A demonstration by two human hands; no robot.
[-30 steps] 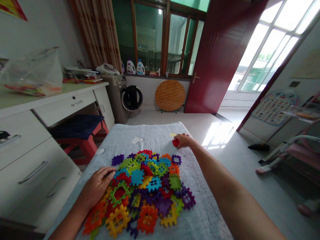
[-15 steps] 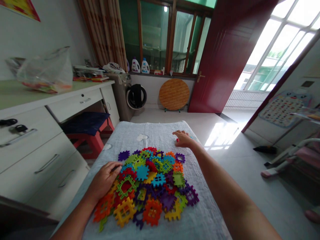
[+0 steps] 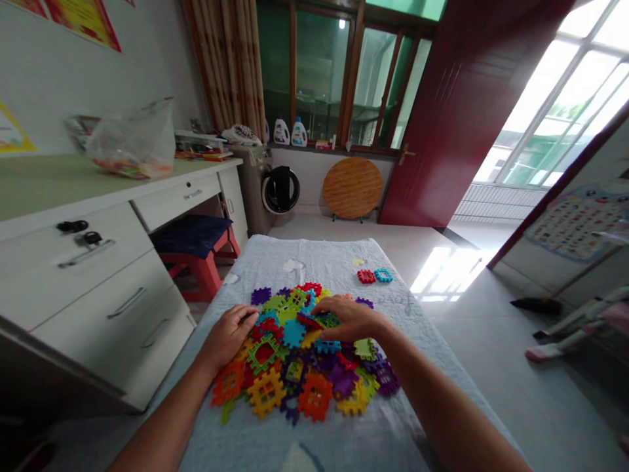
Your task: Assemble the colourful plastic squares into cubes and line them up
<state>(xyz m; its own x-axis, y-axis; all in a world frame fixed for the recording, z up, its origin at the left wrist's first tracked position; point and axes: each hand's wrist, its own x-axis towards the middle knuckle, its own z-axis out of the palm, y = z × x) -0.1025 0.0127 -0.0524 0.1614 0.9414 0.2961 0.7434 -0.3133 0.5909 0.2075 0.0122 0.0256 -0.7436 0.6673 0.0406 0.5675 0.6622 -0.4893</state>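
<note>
A pile of colourful interlocking plastic pieces (image 3: 295, 334) lies on the cloth-covered table (image 3: 236, 432). My left hand (image 3: 230, 335) rests at the pile's left edge, fingers bent and together; whatever they hold, if anything, is hidden. Over the upper right of the pile, my right hand (image 3: 348, 317) reaches in with its thumb and fingers apart around a few pieces; it touches them, but no piece is seen lifted. Apart from the pile, a red square frame (image 3: 366, 276) and a blue square frame (image 3: 383, 275) lie side by side near the table's far right corner.
On the left stand a white desk (image 3: 113, 193) with a plastic bag (image 3: 132, 144) on top and a red stool (image 3: 201, 272) with a dark seat. A washing machine (image 3: 255, 196) and a round wooden board (image 3: 352, 188) are beyond the table.
My right hand has come back from the far right corner to the pile, leaving the red and blue frames in view there. The view has shifted slightly left.
</note>
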